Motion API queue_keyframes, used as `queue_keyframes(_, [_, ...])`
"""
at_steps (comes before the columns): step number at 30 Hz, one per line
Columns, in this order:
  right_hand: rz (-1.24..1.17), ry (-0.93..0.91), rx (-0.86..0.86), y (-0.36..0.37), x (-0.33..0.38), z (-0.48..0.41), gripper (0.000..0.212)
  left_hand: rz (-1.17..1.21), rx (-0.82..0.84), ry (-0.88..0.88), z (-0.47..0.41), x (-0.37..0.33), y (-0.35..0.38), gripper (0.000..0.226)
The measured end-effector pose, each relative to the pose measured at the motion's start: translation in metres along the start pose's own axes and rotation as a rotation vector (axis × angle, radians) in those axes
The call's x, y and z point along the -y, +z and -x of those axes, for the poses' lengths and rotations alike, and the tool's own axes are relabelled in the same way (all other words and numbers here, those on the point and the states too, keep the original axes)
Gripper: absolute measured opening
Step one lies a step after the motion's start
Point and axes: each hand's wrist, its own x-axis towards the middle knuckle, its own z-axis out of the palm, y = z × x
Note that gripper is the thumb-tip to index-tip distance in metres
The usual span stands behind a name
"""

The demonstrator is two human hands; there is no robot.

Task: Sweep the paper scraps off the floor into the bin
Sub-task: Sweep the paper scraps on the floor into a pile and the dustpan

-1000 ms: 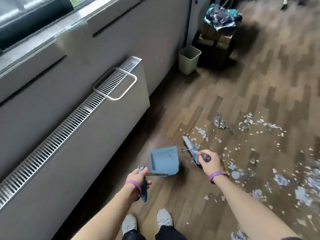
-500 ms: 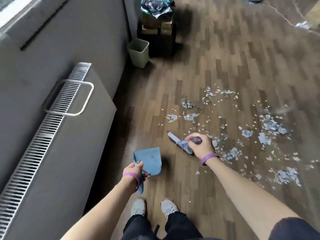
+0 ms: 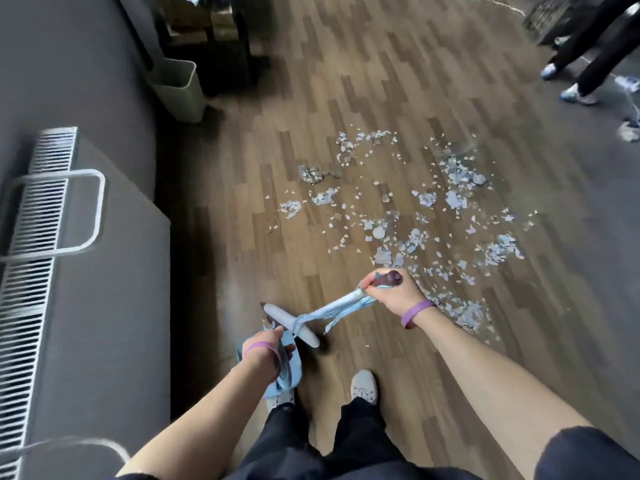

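Pale paper scraps [image 3: 412, 216] lie scattered over the wooden floor ahead and to the right of me. My right hand [image 3: 391, 292] grips the dark handle of a light blue hand brush [image 3: 311, 317], whose head hangs low near my left hand. My left hand [image 3: 266, 348] holds the blue dustpan [image 3: 287, 372] by its handle; the pan hangs edge-on by my left leg, mostly hidden by the hand. The pale green bin [image 3: 180, 88] stands against the grey wall at the upper left, well away from the scraps.
A grey radiator cover [image 3: 104, 289] with a grille and metal handle fills the left side. Dark boxes [image 3: 207, 39] sit beside the bin. Another person's legs and shoes [image 3: 581, 64] stand at the upper right near a white object on the floor.
The view has swung right and down. The dustpan has dropped from flat in front of me to hanging by my leg, and the brush has swung across towards my left hand.
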Motion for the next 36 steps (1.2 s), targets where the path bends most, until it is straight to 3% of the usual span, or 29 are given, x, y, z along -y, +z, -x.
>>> queue_keyframes(1, [-0.001, 0.023, -0.011, -0.009, -0.010, 0.006, 0.020, -0.039, 0.015, -0.004, 0.002, 0.003, 0.006, 0.008])
queue_keyframes(10, [-0.083, 0.191, -0.126, -0.134, -0.117, 0.038, 0.011, -0.345, 0.072, 0.011, 0.009, 0.054, 0.113, 0.024])
queue_keyframes(16, [-0.072, 0.157, -0.083, -0.225, -0.172, 0.016, 0.013, -0.400, 0.061, 0.055, 0.028, 0.084, 0.207, 0.019])
queue_keyframes(21, [-0.101, 0.142, -0.149, -0.300, -0.205, 0.003, 0.022, -0.418, 0.140, 0.103, 0.047, 0.099, 0.299, 0.015])
queue_keyframes(23, [-0.119, 0.129, -0.197, -0.327, -0.212, 0.003, 0.020, -0.414, 0.168, 0.131, 0.053, 0.101, 0.334, 0.028])
queue_keyframes(26, [-0.144, 0.118, -0.294, -0.353, -0.219, 0.001, 0.024, -0.415, 0.179, 0.200, 0.068, 0.099, 0.375, 0.009])
queue_keyframes(28, [-0.144, 0.106, -0.358, -0.361, -0.219, -0.003, 0.026, -0.402, 0.174, 0.210, 0.076, 0.093, 0.389, 0.015])
queue_keyframes(36, [-0.196, 0.026, -0.427, -0.379, -0.170, -0.038, 0.028, -0.269, 0.037, 0.293, 0.094, 0.043, 0.387, 0.021])
